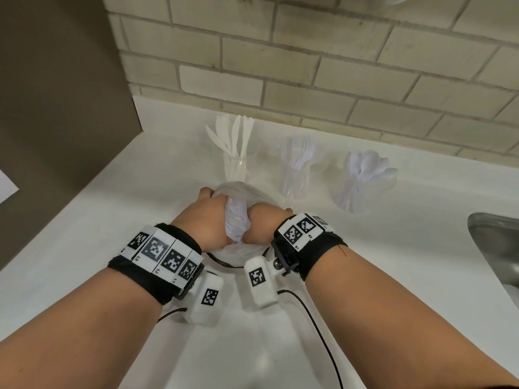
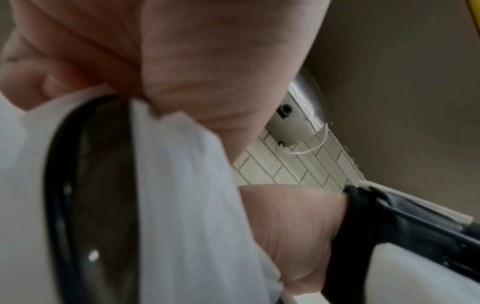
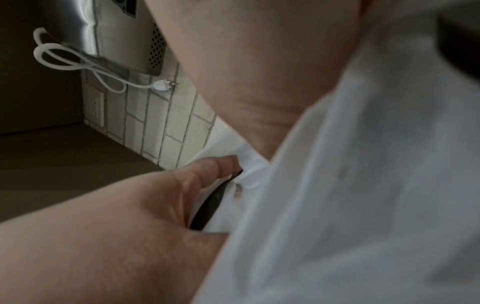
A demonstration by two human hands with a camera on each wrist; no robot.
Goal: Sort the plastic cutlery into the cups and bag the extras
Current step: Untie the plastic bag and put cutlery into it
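Note:
Both hands squeeze a translucent plastic bag (image 1: 237, 224) with white cutlery inside, low over the white counter (image 1: 112, 220). My left hand (image 1: 207, 217) grips its left side and my right hand (image 1: 262, 221) grips its right side, fingers curled round the gathered plastic. In the wrist views the bag (image 2: 187, 185) (image 3: 350, 185) fills the space between the palms. Behind stand three clear cups: one with knives (image 1: 236, 164), one with forks (image 1: 296, 178), one with spoons (image 1: 355, 192). The fingertips are hidden by the bag.
A dark-rimmed round dish (image 1: 222, 262) lies under the bag and hands. A steel sink (image 1: 494, 242) opens at the right. A brown panel (image 1: 56, 108) stands on the left, with the tiled wall (image 1: 309, 66) just behind the cups.

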